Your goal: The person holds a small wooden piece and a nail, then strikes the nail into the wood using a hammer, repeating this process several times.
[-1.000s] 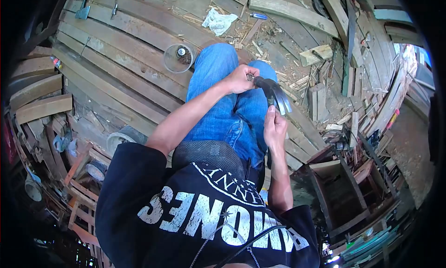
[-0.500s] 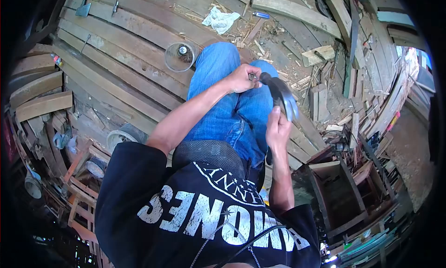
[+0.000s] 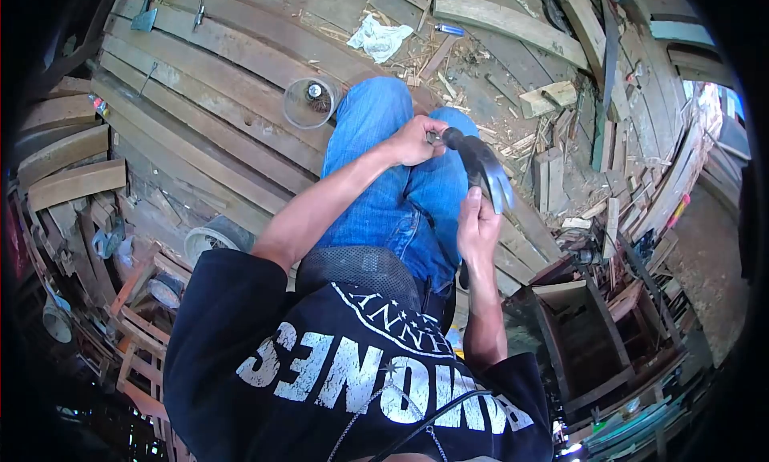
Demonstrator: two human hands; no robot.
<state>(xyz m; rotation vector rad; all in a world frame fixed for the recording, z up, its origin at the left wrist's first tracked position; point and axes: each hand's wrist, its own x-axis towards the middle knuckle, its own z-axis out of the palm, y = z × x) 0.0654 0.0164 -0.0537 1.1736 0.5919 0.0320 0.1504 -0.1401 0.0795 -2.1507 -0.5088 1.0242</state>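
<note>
Over my right knee, my right hand [image 3: 480,222] is closed round the handle of a claw hammer [image 3: 478,164], its claws toward the right. My left hand [image 3: 414,142] is pinched on a small metal piece [image 3: 433,134] right beside the hammer's striking face. What that piece is exactly, I cannot make out. Both hands are above my lap in blue jeans [image 3: 364,134]. Next to my left knee stands a clear round tub [image 3: 298,114] with small dark items inside.
Long planks [image 3: 216,110] lie at the left. A white cloth [image 3: 380,38], a blue object [image 3: 449,30] and wood scraps [image 3: 513,142] are on the floor ahead. A wooden frame [image 3: 561,342] stands at the lower right, and a bucket [image 3: 210,238] at my left.
The hammer head and my left hand have shifted very slightly to the left. Both hands keep their hold.
</note>
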